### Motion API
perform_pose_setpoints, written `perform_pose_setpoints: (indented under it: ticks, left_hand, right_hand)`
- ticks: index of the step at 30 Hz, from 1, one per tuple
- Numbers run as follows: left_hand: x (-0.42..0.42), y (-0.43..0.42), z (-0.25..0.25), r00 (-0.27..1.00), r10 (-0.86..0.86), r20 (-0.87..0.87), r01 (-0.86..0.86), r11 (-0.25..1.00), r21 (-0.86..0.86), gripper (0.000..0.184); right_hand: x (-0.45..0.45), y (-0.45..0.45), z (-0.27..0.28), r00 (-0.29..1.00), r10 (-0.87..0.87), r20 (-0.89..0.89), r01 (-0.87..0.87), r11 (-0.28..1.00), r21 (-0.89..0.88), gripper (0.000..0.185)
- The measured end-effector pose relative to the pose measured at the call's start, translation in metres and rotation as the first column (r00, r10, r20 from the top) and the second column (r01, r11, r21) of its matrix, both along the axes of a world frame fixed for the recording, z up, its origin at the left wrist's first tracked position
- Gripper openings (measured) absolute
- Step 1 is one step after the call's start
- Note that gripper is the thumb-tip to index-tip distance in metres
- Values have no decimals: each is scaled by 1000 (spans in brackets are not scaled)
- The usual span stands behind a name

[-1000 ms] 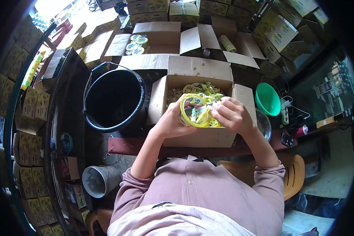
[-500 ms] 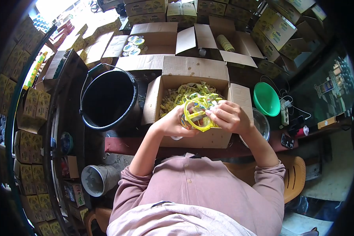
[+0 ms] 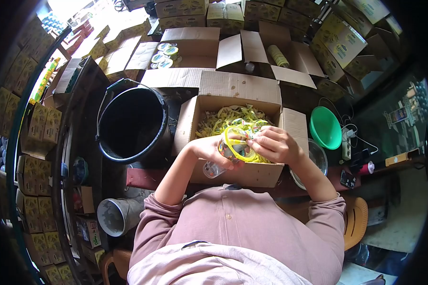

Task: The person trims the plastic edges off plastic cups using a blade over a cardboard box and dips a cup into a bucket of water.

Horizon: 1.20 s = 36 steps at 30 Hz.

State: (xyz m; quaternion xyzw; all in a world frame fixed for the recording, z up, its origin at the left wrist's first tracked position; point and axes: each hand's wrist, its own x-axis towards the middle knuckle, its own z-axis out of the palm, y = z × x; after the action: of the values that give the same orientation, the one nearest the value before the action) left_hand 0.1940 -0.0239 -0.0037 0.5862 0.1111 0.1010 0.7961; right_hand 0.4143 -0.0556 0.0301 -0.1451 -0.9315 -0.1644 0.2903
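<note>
My left hand (image 3: 213, 148) is wrapped around a clear plastic cup (image 3: 215, 169), tilted so that its base points down and left. A bright yellow ring-shaped band (image 3: 229, 134) shows at the cup's upper end. Fingertips of my right hand (image 3: 277, 145) pinch together at the band's right side, on what looks like a thin printed plastic strip. Both hands are above the near side of an open cardboard box (image 3: 240, 84), which holds a heap of yellow plastic strips (image 3: 218, 121). My right fingers partly cover the band.
A black bucket (image 3: 164, 123) stands left of the box, and a green bowl (image 3: 325, 127) and a clear bowl (image 3: 324, 159) stand right. Behind are open cartons, one with round yellow-edged lids (image 3: 164, 63), another with a stack of yellow rings (image 3: 277, 57). A grey bucket (image 3: 111, 217) sits lower left.
The cup has tipped, so its clear base now shows below my left hand. My right fingers stay at the band, shifted slightly. The whole view has moved a little.
</note>
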Motion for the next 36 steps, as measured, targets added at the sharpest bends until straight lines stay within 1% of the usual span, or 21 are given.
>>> perform_pose_setpoints:
  ticks: [3,6,9,12,15,16,22,29,32,35,36]
  left_hand:
    - [2,4,-10,994,-103,47,109,986,-125,50]
    - [4,9,-21,967,-173,187,208,961,-185,48]
    - [7,11,-22,941,-192,279,262,935,-240,49]
    - [10,12,-26,925,-218,311,320,890,-326,50]
    - [13,8,-31,871,-200,449,396,825,-403,52]
    - [14,4,-29,866,-169,471,396,807,-438,53]
    - [19,-3,-40,811,-118,573,495,660,-565,57]
    - [29,-8,-42,681,-94,727,645,547,-533,56]
    - [34,-8,-45,607,-114,786,736,453,-503,59]
    - [28,1,-54,693,-147,706,645,564,-515,64]
    - [27,7,-47,738,-197,645,592,648,-479,71]
  right_hand:
    - [-2,4,1,1000,14,-8,-14,1000,-4,17]
    - [-2,8,-1,999,35,-19,-36,999,-16,18]
    - [-2,12,-2,998,48,-30,-49,998,-32,18]
    - [-4,15,-3,998,52,-46,-53,998,-27,16]
    - [-4,19,-7,996,57,-70,-58,998,-9,13]
    - [-4,20,-10,995,60,-75,-62,998,-15,12]
    - [-5,21,-9,991,80,-107,-82,997,-13,12]
    - [-5,20,-4,989,83,-125,-85,996,-8,12]
    - [-6,20,-3,990,78,-116,-83,996,-36,13]
    - [-5,22,-6,990,62,-130,-66,997,-29,13]
    - [-5,23,-6,988,53,-147,-56,998,-20,13]
